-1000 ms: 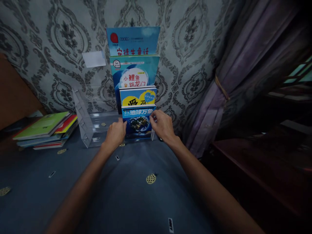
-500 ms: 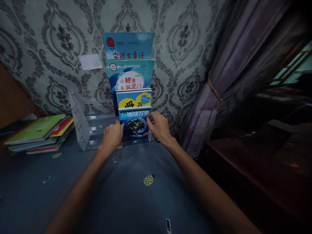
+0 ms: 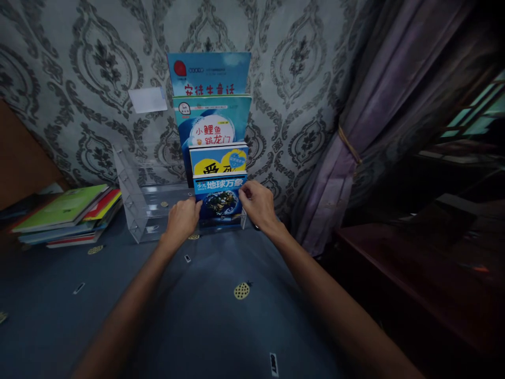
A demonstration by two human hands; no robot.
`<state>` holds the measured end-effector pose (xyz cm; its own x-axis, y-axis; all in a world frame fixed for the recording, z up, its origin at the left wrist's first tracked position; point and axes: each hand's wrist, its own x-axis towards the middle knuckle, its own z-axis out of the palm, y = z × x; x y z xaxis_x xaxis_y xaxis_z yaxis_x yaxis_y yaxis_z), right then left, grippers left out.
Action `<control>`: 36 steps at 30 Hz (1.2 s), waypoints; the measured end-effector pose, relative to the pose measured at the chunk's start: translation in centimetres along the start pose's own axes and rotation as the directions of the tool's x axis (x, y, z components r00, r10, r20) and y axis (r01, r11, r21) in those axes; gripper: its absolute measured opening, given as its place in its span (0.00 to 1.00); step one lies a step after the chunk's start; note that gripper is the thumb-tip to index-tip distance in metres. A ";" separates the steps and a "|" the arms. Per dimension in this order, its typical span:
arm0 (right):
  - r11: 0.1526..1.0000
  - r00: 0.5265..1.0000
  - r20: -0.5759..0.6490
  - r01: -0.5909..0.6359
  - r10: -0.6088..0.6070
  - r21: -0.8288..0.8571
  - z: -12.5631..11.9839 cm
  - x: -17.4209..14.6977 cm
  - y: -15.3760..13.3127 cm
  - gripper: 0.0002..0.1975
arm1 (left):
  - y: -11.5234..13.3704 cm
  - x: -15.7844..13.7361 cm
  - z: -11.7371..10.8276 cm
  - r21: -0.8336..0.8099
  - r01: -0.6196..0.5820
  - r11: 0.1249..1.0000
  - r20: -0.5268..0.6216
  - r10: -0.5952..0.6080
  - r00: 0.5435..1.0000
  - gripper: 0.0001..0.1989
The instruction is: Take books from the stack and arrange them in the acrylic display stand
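Note:
A blue book with a globe on its cover (image 3: 220,202) stands upright in the lowest, front tier of a clear acrylic book rack (image 3: 132,202). My left hand (image 3: 183,218) grips its left edge, fingers curled behind and thumb at the side. At the right edge my right hand (image 3: 258,205) pinches the same book between thumb and fingers. Behind it rise a yellow-and-blue book (image 3: 216,160), a teal book with a white oval (image 3: 185,126) and, tallest at the back, a light blue book (image 3: 211,73). The rack's left half holds no books.
Left of the rack lies a stack of books (image 3: 59,210), a green one on top. The dark blue tablecloth (image 3: 189,326) carries pineapple prints. Behind stands a patterned wall (image 3: 292,68); a tied purple curtain (image 3: 331,173) hangs at right, beside a dark red surface (image 3: 394,284).
The view has shifted very slightly, so everything sits a little farther right. Both hands keep the same hold on the globe book.

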<state>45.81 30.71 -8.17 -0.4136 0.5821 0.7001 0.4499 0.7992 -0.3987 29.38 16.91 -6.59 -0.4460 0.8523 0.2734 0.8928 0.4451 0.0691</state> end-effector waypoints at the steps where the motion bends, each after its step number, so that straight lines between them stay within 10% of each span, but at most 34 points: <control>1: 1.000 1.000 -0.003 -0.001 0.001 0.009 0.0 0.0 0.0 0.07 | 0.0 0.0 0.0 -0.007 -0.001 1.000 0.002 0.001 1.000 0.22; 36: 0.996 0.997 -0.076 -0.002 -0.005 -0.091 -0.1 -0.1 0.4 0.10 | -0.7 -0.4 -1.6 -0.005 0.006 1.000 0.030 -0.006 1.000 0.25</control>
<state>46.12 30.96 -8.38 -0.3543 0.5647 0.7454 0.5205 0.7813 -0.3445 29.02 15.80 -5.18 -0.4530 0.8575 0.2441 0.8904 0.4488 0.0758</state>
